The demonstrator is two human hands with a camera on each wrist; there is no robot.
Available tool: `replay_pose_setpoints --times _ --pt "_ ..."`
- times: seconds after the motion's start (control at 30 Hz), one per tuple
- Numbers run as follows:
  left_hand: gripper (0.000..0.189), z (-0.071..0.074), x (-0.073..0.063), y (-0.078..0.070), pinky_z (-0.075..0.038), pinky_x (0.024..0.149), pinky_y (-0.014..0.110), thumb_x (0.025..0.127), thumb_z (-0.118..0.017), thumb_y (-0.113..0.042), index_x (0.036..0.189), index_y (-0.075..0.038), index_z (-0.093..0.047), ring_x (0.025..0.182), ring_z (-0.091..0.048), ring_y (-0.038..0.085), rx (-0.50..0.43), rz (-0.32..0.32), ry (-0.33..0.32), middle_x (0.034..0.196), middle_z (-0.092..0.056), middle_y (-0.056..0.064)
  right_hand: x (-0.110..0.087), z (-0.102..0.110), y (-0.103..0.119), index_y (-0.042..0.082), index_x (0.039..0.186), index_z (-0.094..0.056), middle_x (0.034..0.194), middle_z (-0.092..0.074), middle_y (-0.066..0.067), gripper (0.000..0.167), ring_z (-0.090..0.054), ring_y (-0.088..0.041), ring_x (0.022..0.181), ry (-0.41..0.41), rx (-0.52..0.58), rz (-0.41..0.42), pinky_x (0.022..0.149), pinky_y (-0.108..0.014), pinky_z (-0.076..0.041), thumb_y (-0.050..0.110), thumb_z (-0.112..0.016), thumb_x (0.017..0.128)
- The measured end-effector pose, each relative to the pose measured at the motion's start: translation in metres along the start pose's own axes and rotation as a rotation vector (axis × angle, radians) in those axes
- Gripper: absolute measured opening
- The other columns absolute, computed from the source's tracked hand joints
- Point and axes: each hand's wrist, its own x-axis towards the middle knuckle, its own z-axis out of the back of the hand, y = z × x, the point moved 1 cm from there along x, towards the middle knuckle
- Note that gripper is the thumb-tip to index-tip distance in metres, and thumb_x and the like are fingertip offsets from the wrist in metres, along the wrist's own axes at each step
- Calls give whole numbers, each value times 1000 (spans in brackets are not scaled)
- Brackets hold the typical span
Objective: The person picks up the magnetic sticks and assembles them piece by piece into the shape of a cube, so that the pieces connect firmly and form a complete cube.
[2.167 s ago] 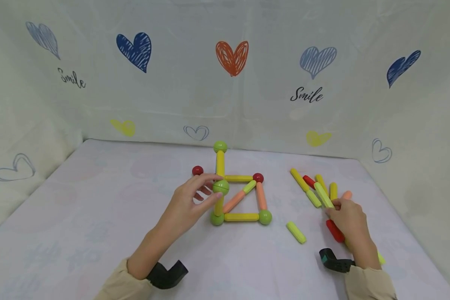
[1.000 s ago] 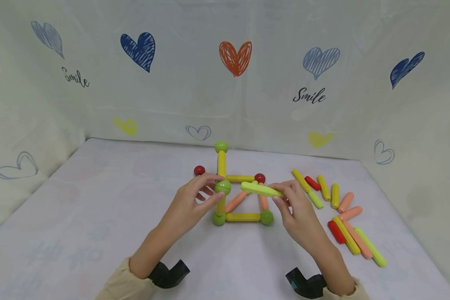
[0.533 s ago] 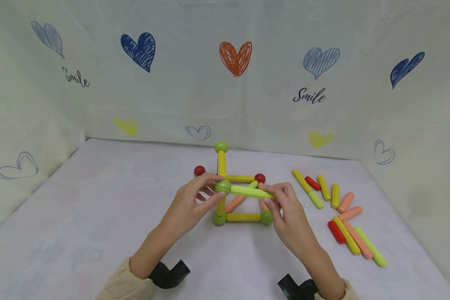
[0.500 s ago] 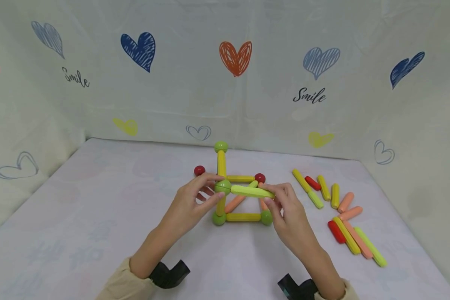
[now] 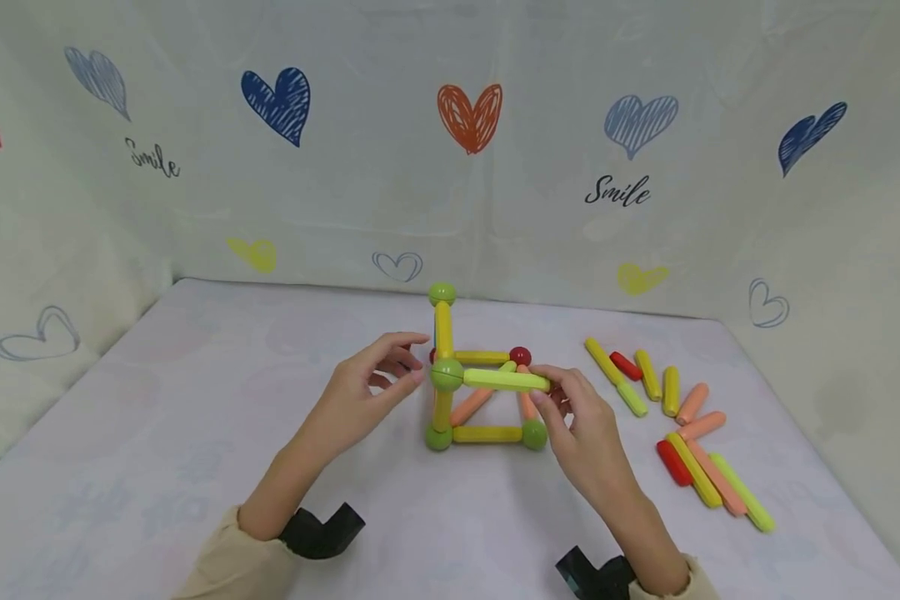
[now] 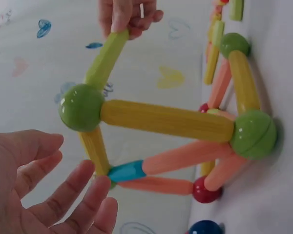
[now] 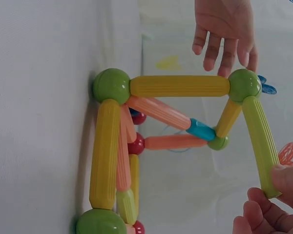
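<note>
A magnetic stick-and-ball frame (image 5: 484, 434) stands on the table, with green and red balls joined by yellow and peach rods. My right hand (image 5: 588, 429) pinches the far end of a lime green magnetic stick (image 5: 501, 380) between thumb and fingers. The stick's other end meets the upper front green ball (image 5: 447, 374) and lies nearly level. To the left of that ball, my left hand (image 5: 356, 400) hovers with loosely bent fingers, holding nothing and apart from the frame. In the left wrist view, a blue-and-peach diagonal rod (image 6: 127, 170) shows inside the frame.
Several loose sticks lie on the right of the table, among them a red stick (image 5: 673, 463), a peach stick (image 5: 701, 426) and a yellow stick (image 5: 671, 390). A dark blue ball (image 6: 205, 227) sits low behind the frame. A heart-printed curtain (image 5: 540, 208) hangs along the back.
My right hand has brought the lime stick from the pile leftward to the upper green ball. My left hand has let go of that ball and drawn back left.
</note>
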Motion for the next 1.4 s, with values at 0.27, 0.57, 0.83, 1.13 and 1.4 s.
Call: replay_pose_setpoints --times 0.27,0.57,0.83,1.13,1.4 --pt "38 7 18 37 -48 64 28 90 -61 -16 126 -13 -50 75 -56 19 100 246 43 89 -60 10 1 3 -1 6 121 -56 99 -60 -3 34 -51 -13 82 16 22 -1 68 -16 -47 6 -62 88" --pt "43 -1 44 71 -35 56 25 88 -63 -23 126 -12 -47 61 -44 17 271 387 205 70 -48 5 5 13 -5 10 119 -60 96 -63 0 35 -51 -11 83 51 -7 10 69 -17 -48 5 -65 85" --pt "37 -9 52 84 -34 56 25 88 -62 -24 119 -10 -47 63 -44 16 277 405 255 71 -47 5 6 19 -5 11 116 -62 94 -64 0 33 -53 -12 83 64 -10 -30 70 -18 -48 7 -67 84" --pt "34 -11 49 82 -36 58 25 88 -62 -30 111 -8 -51 65 -49 16 319 453 324 73 -54 5 4 17 -4 9 114 -63 98 -66 -2 31 -54 -14 82 60 12 -45 70 -16 -48 6 -67 84" --pt "32 -10 30 77 -38 59 25 90 -60 -31 109 -6 -50 61 -48 14 264 447 311 68 -56 5 5 18 -5 10 115 -63 98 -66 -2 32 -54 -13 83 58 -2 -37 70 -17 -48 6 -67 84"
